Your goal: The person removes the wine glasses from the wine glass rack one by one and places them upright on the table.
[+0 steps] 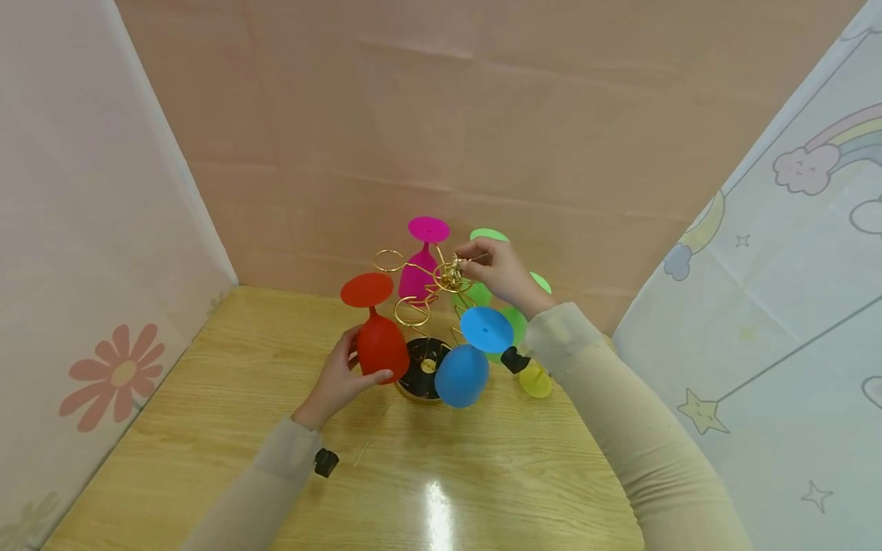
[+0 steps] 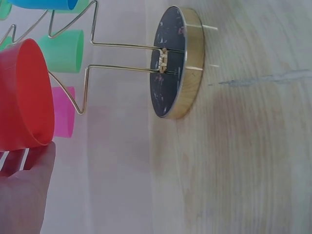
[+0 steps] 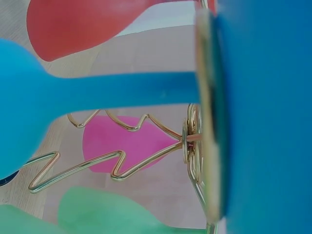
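Note:
My left hand (image 1: 342, 375) holds a red goblet (image 1: 383, 348) by its bowl, foot up and mouth down. Thumb and fingers lie on opposite sides of the bowl. At the top of a gold wire goblet rack (image 1: 412, 311), my right hand (image 1: 503, 272) pinches the small gold ornament (image 1: 452, 272) at its centre. A blue goblet (image 1: 462, 376) hangs upside down from the rack, below the right forearm. Behind hangs a magenta goblet (image 1: 417, 277). The right wrist view shows the blue goblet's stem (image 3: 126, 90) beside a gold ring (image 3: 208, 117).
Green goblets (image 1: 513, 325) hang on the right side, partly hidden by the right arm. A yellow round piece (image 1: 535, 380) shows low beside them. The rack's round black base (image 1: 422, 371) has a gold rim and stands on the wooden table (image 1: 276, 337). Cloth walls surround the table.

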### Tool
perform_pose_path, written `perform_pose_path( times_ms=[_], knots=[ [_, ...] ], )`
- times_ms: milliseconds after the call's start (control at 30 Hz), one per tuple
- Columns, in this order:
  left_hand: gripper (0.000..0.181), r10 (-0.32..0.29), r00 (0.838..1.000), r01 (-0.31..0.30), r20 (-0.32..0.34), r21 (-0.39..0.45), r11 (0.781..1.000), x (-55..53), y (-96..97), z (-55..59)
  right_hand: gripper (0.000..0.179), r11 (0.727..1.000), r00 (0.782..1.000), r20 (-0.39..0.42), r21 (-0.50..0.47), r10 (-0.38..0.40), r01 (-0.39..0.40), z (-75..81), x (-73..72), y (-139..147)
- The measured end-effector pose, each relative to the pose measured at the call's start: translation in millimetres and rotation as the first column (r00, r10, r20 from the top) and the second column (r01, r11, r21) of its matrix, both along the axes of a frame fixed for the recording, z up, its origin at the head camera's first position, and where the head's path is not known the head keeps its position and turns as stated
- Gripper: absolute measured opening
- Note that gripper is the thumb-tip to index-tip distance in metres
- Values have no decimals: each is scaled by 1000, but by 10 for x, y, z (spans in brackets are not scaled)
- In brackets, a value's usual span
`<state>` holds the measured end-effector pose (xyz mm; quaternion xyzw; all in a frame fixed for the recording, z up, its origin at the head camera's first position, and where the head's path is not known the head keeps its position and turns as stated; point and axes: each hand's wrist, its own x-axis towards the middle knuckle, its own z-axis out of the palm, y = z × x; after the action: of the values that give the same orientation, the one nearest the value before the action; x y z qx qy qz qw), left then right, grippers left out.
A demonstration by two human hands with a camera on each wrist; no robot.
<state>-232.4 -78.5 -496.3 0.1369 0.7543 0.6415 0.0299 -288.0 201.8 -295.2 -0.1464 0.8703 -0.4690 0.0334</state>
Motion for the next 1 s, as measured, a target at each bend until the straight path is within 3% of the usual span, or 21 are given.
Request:
perform_pose_path(
  times_ms=[267, 567, 800, 1000],
  knots=[
    [86, 18, 1000, -18, -1, -54, 998, 90, -74, -112, 31, 1000, 1000, -14, 10, 7, -7, -8, 3, 1],
    [90, 0, 999, 4, 48, -78, 997, 220, -96, -260, 31, 1000, 1000, -6, -7, 4, -4, 3, 4, 9],
    [89, -23, 1000, 23, 2, -75, 997, 245, -86, -342, 32, 999, 1000, 13, -38, -11, 11, 20, 30, 47],
    [89, -44, 999, 41, -30, -77, 996, 265, -80, -360, 32, 989, 999, 38, -147, -18, 24, 78, 99, 116]
  ],
)
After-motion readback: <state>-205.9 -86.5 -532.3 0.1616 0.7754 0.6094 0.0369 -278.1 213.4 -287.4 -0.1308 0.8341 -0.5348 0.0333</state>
